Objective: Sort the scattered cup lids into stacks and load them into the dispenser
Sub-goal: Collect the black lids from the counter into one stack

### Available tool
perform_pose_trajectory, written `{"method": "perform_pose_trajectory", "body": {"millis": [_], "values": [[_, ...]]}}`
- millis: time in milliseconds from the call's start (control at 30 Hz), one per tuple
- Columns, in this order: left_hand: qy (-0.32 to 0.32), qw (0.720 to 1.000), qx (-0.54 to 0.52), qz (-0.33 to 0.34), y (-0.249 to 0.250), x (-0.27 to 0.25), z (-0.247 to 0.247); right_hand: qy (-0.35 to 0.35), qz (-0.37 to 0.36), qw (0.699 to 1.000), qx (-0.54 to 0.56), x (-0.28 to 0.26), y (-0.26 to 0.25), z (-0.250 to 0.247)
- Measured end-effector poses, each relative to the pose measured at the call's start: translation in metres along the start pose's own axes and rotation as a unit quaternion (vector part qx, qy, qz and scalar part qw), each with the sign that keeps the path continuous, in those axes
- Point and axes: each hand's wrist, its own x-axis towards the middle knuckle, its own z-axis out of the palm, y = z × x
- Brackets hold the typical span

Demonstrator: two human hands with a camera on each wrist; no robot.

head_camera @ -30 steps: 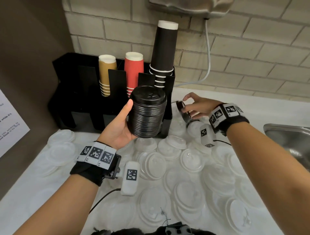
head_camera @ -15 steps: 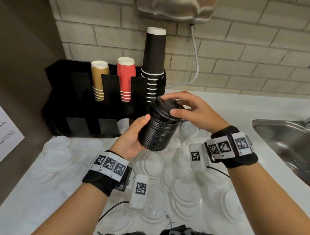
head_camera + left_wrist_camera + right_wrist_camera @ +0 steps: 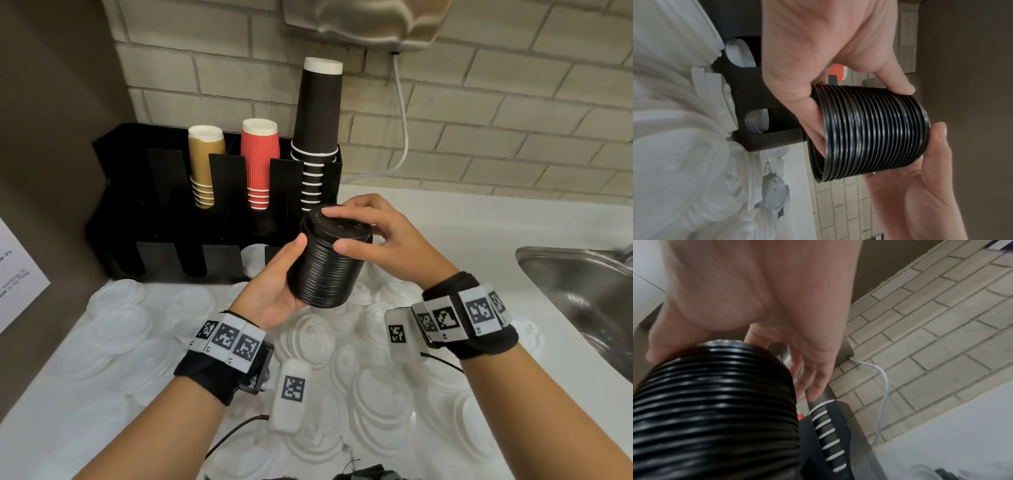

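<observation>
We see white, translucent lids (image 3: 380,404) scattered thickly over the pale tabletop (image 3: 58,421), many overlapping, right up to the foot of the black dispenser (image 3: 123,192). That dispenser stands against the brick wall (image 3: 513,137); its upper slots carry nested paper cups: a tan stack (image 3: 203,171), a ribbed red stack (image 3: 257,164) and a tall black stack (image 3: 318,137) with white rims. Low openings in its front show a few white lids already inside. A steel sink (image 3: 582,291) lies to the right, a metal unit (image 3: 363,20) hangs on the wall above with a white cable (image 3: 402,137) trailing down, and a printed sheet (image 3: 17,274) is on the brown panel at left.

Above the scattered lids, in front of the dispenser, our left hand (image 3: 270,291) grips the stack of black lids (image 3: 325,270) around its side, tilted. The stack is glossy plastic, finely ridged by the rims. Our right hand (image 3: 383,243) curls over its top lid, fingertips on the flat face and thumb at the rim.
</observation>
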Motion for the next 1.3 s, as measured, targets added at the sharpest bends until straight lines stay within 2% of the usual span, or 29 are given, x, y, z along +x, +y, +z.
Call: {"method": "perform_pose_trajectory", "body": {"millis": [100,167,233,267,300,367,433,500,567,633,700,767,867,1000,1067,1233,1300], "values": [[-0.034,0.999,0.010,0.014,0.005,0.004,-0.002,-0.027,-0.004,0.999,0.029,0.002,0.005,-0.014],[-0.043,0.999,0.014,0.022,0.011,0.006,-0.004,0.034,0.027,0.994,0.096,0.007,0.015,-0.034],[-0.051,0.998,0.008,0.035,0.017,0.009,-0.008,0.140,0.102,0.978,0.113,0.016,0.035,-0.057],[-0.052,0.998,0.003,0.041,0.020,0.010,-0.010,0.169,0.156,0.969,0.086,0.021,0.049,-0.066],[-0.052,0.998,-0.001,0.045,0.021,0.011,-0.013,0.167,0.217,0.961,0.042,0.025,0.064,-0.074],[-0.052,0.997,-0.004,0.048,0.024,0.013,-0.016,0.090,0.336,0.936,-0.051,0.033,0.097,-0.081],[-0.052,0.997,-0.005,0.051,0.024,0.015,-0.017,-0.036,0.407,0.898,-0.162,0.037,0.125,-0.076],[-0.048,0.997,0.000,0.053,0.023,0.016,-0.018,-0.128,0.398,0.864,-0.279,0.041,0.140,-0.064],[-0.044,0.998,0.002,0.053,0.023,0.016,-0.018,-0.158,0.393,0.852,-0.308,0.045,0.147,-0.054],[-0.040,0.998,0.003,0.054,0.023,0.016,-0.019,-0.176,0.399,0.852,-0.290,0.050,0.153,-0.049],[-0.033,0.998,0.001,0.057,0.024,0.015,-0.020,-0.178,0.419,0.861,-0.229,0.055,0.158,-0.046],[-0.031,0.998,-0.004,0.059,0.024,0.015,-0.020,-0.186,0.392,0.860,-0.268,0.062,0.164,-0.046],[-0.026,0.998,-0.009,0.053,0.025,0.014,-0.020,-0.207,0.348,0.822,-0.400,0.072,0.174,-0.050],[-0.009,0.999,-0.006,0.045,0.024,0.013,-0.021,-0.298,0.333,0.765,-0.464,0.076,0.183,-0.047],[-0.005,0.999,-0.006,0.045,0.024,0.013,-0.021,-0.314,0.322,0.745,-0.492,0.078,0.188,-0.044],[0.005,0.999,0.001,0.046,0.026,0.012,-0.020,-0.322,0.305,0.735,-0.513,0.081,0.196,-0.039],[0.005,0.999,0.003,0.047,0.026,0.012,-0.021,-0.303,0.315,0.751,-0.495,0.084,0.190,-0.039]]}}
